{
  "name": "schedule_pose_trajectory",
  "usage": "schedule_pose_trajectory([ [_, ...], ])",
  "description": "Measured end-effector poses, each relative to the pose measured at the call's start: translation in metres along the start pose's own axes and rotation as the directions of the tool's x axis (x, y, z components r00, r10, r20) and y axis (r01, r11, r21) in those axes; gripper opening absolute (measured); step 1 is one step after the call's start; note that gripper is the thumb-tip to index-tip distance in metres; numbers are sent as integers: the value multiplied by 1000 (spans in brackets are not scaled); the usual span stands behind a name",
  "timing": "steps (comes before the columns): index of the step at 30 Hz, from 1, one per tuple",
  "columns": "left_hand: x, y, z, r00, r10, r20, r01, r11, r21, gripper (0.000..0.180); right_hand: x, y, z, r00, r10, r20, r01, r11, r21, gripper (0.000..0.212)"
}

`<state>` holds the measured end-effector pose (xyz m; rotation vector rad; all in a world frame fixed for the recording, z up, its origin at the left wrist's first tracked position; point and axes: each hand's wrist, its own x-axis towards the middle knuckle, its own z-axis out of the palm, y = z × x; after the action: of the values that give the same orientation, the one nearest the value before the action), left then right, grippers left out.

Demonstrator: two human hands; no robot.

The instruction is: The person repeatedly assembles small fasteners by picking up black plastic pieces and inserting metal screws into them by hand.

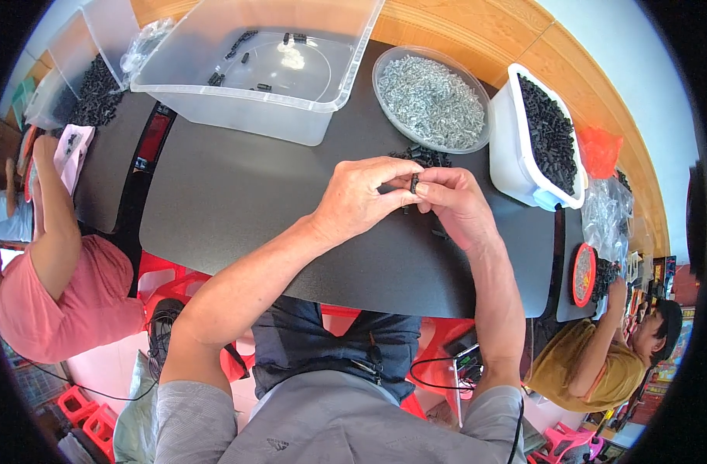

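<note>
Over the dark table, both my hands meet and pinch one small black plastic piece (414,183). My left hand (361,193) grips it from the left between thumb and fingers. From the other side, the thumb and forefinger of my right hand (458,203) are closed on the same piece. Just beyond my fingers lies a loose pile of black plastic pieces (427,157), partly hidden by my hands. Behind that pile stands a round clear tub (378,77) full of small shiny, silvery parts.
A large clear bin (237,116) with a few black pieces stands far left. To the right is a white tub (516,166) heaped with black pieces. Co-workers sit on both sides, one in a pink top (75,298), another in a mustard top (574,367), near a red-rimmed dish (584,274).
</note>
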<state>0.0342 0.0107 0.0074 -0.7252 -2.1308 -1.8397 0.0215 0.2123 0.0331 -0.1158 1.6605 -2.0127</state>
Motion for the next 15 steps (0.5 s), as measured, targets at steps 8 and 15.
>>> schedule_pose_trajectory([
  [8,-1,-1,-1,980,198,21,-199,961,193,28,-2,3,2,1000,-20,-1,20,999,-26,18],
  [15,2,-5,2,989,134,-68,-122,980,158,30,5,7,-4,995,-86,50,80,992,101,21],
])
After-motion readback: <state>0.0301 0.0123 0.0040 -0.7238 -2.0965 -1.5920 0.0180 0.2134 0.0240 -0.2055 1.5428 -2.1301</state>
